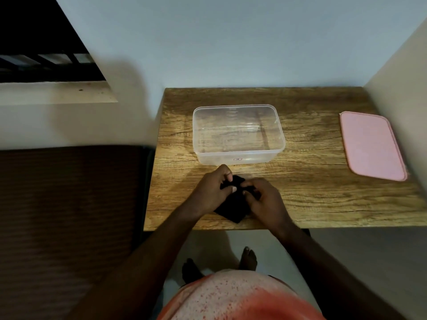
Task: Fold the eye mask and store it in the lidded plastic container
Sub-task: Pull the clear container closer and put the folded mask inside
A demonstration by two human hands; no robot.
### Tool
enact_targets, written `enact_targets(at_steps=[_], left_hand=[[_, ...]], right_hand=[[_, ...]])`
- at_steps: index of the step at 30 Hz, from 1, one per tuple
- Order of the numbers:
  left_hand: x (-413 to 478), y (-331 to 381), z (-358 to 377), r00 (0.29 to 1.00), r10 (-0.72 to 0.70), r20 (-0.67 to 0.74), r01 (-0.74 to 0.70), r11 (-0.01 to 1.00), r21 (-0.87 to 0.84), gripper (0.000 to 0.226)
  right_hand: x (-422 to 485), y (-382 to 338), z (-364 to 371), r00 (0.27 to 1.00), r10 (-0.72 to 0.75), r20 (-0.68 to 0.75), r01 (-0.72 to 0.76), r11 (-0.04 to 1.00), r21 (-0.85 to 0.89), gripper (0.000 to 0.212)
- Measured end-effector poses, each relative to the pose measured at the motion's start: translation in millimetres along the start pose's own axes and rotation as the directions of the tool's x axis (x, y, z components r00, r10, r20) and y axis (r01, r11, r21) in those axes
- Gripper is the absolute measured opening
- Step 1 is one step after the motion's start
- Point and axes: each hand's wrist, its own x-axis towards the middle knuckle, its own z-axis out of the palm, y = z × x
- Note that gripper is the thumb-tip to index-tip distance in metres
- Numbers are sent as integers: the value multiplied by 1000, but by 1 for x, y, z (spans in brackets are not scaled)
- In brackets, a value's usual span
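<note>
A black eye mask (232, 210) lies bunched on the wooden table (312, 197) near its front edge. My left hand (211, 189) pinches its upper left part and my right hand (263, 200) grips its right side, so much of the mask is hidden under my fingers. Just behind my hands stands the clear plastic container (239, 135), with no lid on and nothing inside. Its pink lid (372, 145) lies flat at the table's right edge.
A wall runs behind the table and another closes in on the right. A dark brown bed or mattress (67, 204) sits to the left of the table. My bare feet (247, 258) stand on the pale floor below the table's front edge.
</note>
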Motion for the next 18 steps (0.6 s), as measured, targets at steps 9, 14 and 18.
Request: enact_targets(at_steps=[9,14,18], left_hand=[[17,46,-60,950,-12,-312,-109,924,-366,22],[46,39,-80,914,-85,-396,-26,963,-267,20],[60,32,-86,885,-64,-462,0,991,-137,22]], right_hand=[[55,-85,-43,997,56,43,-71,802,594,32],[105,-99,-32,992,78,99,-119,839,531,32],[133,-101,-27,989,88,120,-134,874,467,32]])
